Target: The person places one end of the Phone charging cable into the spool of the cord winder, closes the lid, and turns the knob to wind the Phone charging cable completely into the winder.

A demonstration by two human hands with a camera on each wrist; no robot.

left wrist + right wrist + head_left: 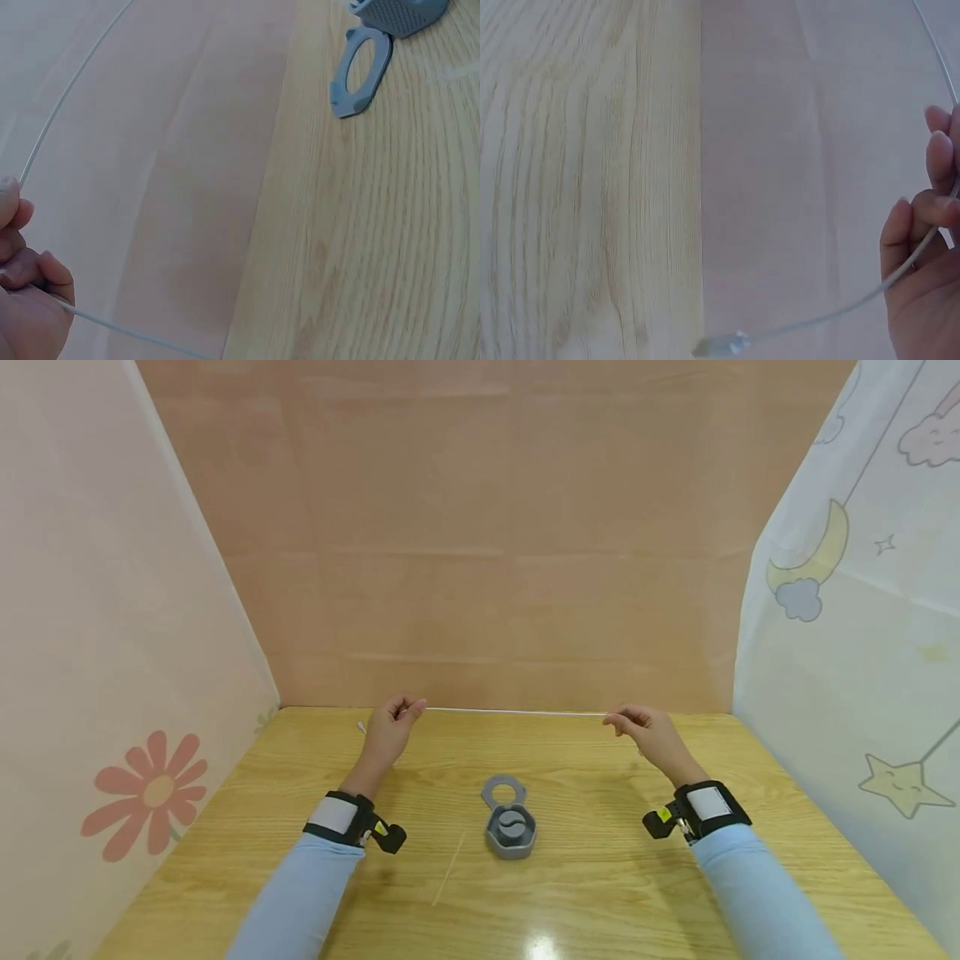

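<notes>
White cord [517,712] taut between both fingers [411,706]

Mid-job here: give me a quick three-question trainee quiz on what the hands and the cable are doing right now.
1. True or false: the left hand and right hand pinch a thin white cable stretched between them.
2. What lies on the wooden table between the wrists? A) grey holder with open lid B) red cup
3. The cable is held ____ the table.

Key: 1 true; 2 A; 3 above
</notes>
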